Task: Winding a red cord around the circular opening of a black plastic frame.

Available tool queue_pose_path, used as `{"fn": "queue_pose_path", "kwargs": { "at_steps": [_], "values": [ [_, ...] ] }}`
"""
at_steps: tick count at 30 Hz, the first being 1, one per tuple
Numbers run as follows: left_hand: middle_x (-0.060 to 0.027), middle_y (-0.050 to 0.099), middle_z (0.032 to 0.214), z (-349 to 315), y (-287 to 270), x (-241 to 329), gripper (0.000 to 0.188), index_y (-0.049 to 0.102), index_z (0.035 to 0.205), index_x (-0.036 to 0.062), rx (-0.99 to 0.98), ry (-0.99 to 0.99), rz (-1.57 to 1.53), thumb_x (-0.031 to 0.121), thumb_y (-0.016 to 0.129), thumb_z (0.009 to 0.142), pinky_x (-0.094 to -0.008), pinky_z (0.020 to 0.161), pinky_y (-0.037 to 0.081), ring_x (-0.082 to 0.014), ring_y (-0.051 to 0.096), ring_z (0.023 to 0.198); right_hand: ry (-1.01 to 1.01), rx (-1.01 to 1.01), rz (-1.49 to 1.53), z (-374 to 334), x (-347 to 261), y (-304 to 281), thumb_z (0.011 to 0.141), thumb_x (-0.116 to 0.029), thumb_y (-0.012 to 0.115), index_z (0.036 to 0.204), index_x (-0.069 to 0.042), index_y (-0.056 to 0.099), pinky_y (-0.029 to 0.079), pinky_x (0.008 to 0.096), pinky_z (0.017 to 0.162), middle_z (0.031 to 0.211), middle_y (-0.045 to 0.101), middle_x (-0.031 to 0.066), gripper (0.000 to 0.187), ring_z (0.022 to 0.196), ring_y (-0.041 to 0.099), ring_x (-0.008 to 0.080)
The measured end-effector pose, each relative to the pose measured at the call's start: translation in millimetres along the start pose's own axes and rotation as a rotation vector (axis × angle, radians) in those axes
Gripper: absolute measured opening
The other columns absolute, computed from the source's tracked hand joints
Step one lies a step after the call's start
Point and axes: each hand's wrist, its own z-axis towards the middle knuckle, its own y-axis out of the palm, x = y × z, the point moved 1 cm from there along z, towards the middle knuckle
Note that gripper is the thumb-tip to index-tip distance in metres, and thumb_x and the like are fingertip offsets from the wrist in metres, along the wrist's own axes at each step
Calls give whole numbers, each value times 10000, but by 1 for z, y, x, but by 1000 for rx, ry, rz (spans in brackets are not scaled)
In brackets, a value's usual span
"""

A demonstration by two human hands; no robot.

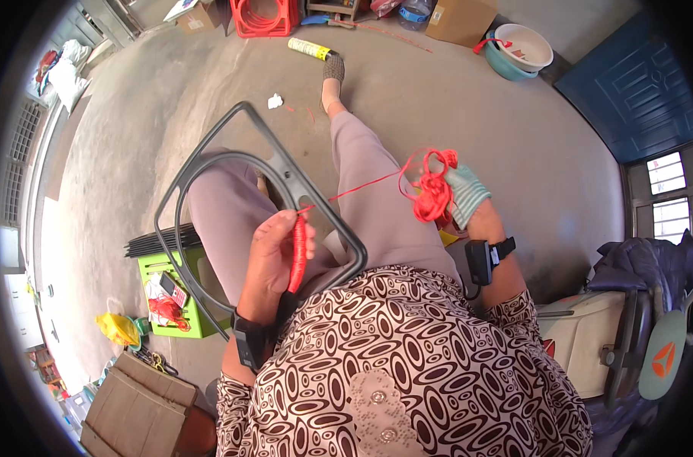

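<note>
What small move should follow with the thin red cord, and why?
Probably one more turn of the cord around the black curved frame: the striped-gloved right hand grips its tangled red bundle, the bare left hand holds the red coil, with unwrapped frame above.

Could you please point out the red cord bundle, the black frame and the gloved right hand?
Red cord bundle (433, 198), head view: middle of its tangle.
Black frame (284, 162), head view: flat part beside a hole.
Gloved right hand (467, 190), head view: on its striped covering.

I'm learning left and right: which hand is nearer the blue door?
Right. The gloved right hand is left of the blue door; the left hand is farther left. Neither touches it.
</note>
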Motion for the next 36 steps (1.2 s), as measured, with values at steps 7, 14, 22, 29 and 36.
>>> {"fn": "queue_pose_path", "kwargs": {
  "at_steps": [7, 14, 22, 29, 36],
  "values": [
    [-128, 638, 753, 6, -7, 9, 228, 591, 937, -14, -30, -28, -62, 210, 568, 899, -269, 533, 532, -179, 617, 597, -9, 82, -183, 13, -14, -60, 855, -238, 629, 991, -22, 595, 518, 358, 779, 967, 630, 81, 257, 855, 627, 191],
    [-113, 631, 748, 11, 1, 7, 257, 575, 954, -17, -97, -57, 8, 233, 569, 894, -263, 524, 517, -169, 598, 587, -183, 285, -43, 54, -20, -92, 888, -362, 581, 1064, -11, 571, 513, 369, 816, 995, 630, 123, 393, 879, 619, 235],
    [-114, 638, 733, 12, 9, 6, 237, 586, 925, -8, -129, -64, 24, 226, 571, 895, -268, 531, 520, -171, 609, 576, -157, 454, 96, 56, -42, -131, 894, -363, 565, 1029, -31, 590, 522, 399, 715, 941, 634, 124, 360, 768, 627, 236],
    [-125, 638, 741, 15, 5, 7, 232, 586, 921, -6, -139, -131, 3, 222, 598, 878, -289, 546, 535, -181, 619, 592, -339, 464, -308, 67, -53, -129, 821, -348, 628, 906, -18, 607, 495, 342, 634, 776, 618, 44, 341, 696, 614, 212],
    [-144, 650, 786, 13, 5, 3, 204, 570, 937, -5, -156, -186, -15, 194, 574, 895, -298, 558, 552, -203, 639, 622, -821, 339, -1303, 44, -37, 18, 732, -338, 706, 972, -83, 647, 495, 326, 702, 819, 648, 158, 354, 734, 630, 249]
  ]
}}
